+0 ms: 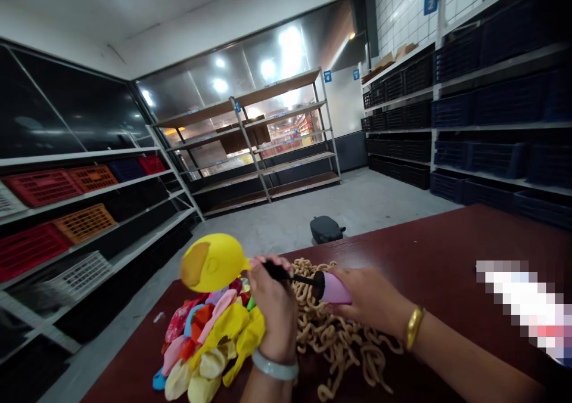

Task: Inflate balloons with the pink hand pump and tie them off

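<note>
A partly inflated yellow balloon (pixel 217 263) with a brownish patch sticks out to the left of my left hand (pixel 276 310). That hand is closed around its neck and the black end of a hand balloon pump (pixel 336 289). My right hand (pixel 374 300) grips the pump's pink body, and a dark rod shows between the two hands. Below and left of my left hand lies a pile of limp, multicoloured balloons (pixel 227 325). Under the pump is a heap of tan, curled, rope-like strands (pixel 339 337); their kind is unclear.
Everything lies on a dark red table (pixel 447 254). A dark grey bag-like object (pixel 327 229) is on the floor beyond. Shelves with red and orange crates (pixel 42 186) stand left; dark crates (pixel 496 158) fill racks on the right. A metal shelf rack (pixel 250 146) stands at the back.
</note>
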`<state>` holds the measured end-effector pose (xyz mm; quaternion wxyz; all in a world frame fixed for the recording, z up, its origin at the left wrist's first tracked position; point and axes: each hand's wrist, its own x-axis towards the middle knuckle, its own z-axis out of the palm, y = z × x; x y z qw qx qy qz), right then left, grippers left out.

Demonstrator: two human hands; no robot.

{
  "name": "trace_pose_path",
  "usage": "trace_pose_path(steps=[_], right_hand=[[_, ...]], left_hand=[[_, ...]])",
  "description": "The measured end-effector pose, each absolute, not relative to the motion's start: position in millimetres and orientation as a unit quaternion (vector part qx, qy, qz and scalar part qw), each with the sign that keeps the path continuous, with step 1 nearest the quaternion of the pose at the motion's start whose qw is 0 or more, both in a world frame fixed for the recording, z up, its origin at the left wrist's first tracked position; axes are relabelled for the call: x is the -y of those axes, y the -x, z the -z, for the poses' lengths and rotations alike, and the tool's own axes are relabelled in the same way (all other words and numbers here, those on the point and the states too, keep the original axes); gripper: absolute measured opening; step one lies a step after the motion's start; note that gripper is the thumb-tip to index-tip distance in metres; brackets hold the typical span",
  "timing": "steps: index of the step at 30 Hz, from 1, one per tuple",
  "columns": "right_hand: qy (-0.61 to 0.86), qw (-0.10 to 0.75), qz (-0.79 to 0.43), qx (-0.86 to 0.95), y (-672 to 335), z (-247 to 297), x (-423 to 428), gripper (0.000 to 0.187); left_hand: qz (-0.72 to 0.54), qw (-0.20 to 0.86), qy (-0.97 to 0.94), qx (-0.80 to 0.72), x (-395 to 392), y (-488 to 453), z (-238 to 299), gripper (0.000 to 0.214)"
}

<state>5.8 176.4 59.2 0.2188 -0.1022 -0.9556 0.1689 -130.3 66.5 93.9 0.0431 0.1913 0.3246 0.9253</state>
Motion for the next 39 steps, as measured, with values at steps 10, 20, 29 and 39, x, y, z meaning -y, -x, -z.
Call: trace_pose_path(steps=[10,20,29,39], right_hand=[[0.136,0.189,-0.193,0.953,-11,-65,-184,0.052],[0.125,0.165,-0.276,0.938,-21,-77,-194,0.052],[0.080,0.155,-0.377,0.910,-25,-83,-198,0.053],[0.077,0.121,-0.432,0.891,-23,-82,-195,0.051]], left_hand=[[-0.887,0.290,-0.225,-0.280,-77,111,-83,0.019],[-0.821,0.407,-0.324,-0.234,-66,126,-91,0.026],[-0.827,0.350,-0.335,-0.286,-70,133,-83,0.037],[-0.835,0.383,-0.304,-0.253,-73,118,-88,0.021]])
